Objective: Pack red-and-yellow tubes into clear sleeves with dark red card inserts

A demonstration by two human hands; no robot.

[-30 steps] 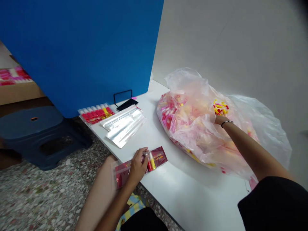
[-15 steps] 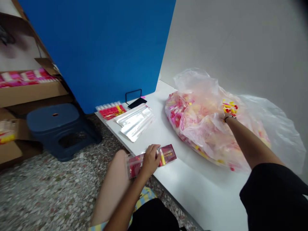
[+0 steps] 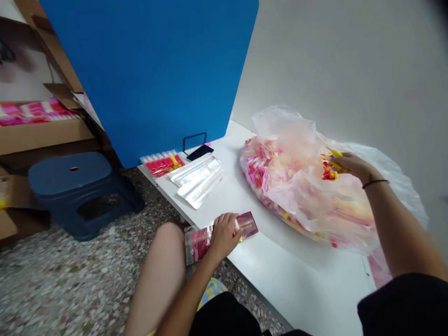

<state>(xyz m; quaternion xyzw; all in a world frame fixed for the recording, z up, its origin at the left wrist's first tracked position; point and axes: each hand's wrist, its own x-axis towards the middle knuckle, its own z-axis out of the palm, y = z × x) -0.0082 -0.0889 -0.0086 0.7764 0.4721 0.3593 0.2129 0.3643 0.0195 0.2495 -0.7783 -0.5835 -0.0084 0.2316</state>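
Observation:
My left hand [image 3: 224, 234], fingers curled, lies over a dark red printed packet [image 3: 249, 225] with clear film, at the near edge of the white table. Small red-and-yellow tubes [image 3: 238, 227] show between its fingers, partly hidden. My right hand [image 3: 355, 167] is at the opening of a large translucent plastic bag [image 3: 315, 200]. Pinched in its fingers are small yellow tubes [image 3: 336, 154]; their number is hard to make out. Below that hand, loose red and yellow pieces [image 3: 329, 172] show in the bag's opening.
Silvery flat pouches [image 3: 198, 179] and a row of red-and-yellow tubes [image 3: 163, 162] lie on the table [image 3: 266, 266]. Behind them are a black phone [image 3: 200, 152], a wire stand and a blue panel [image 3: 150, 74]. A blue stool [image 3: 72, 172] and cardboard boxes [image 3: 45, 135] are at left.
My right hand has come up out of the bag's opening, with yellow tubes in its fingers, and moved right. My left hand stays on the dark red packet, its fingers slightly shifted.

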